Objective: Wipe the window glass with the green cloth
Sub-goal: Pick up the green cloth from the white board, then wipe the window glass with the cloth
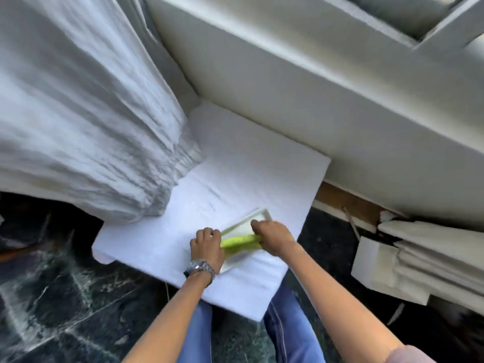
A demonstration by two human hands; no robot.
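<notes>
1. The green cloth is bunched into a narrow band and stretched between the person's two hands, lying across a small white tray that rests on a white foam board.
2. The left hand, with a metal watch on its wrist, is curled closed around the cloth's end at nine o'clock; the right hand is closed around the other end at three o'clock. Both fists look tight, with the cloth taut between them.
3. Judging by this, the step in hand is readying the cloth, perhaps wringing or folding it, and no wiping has begun.
4. The next move calls for lifting the cloth clear of the tray, opening it into a flat pad and carrying it up toward one o'clock, where a white window frame runs across the top.
5. Any glass shows only at the top edge, dim and hard to read.
6. A white curtain hangs at ten o'clock, its hem touching the board, above a dark marbled floor.
</notes>
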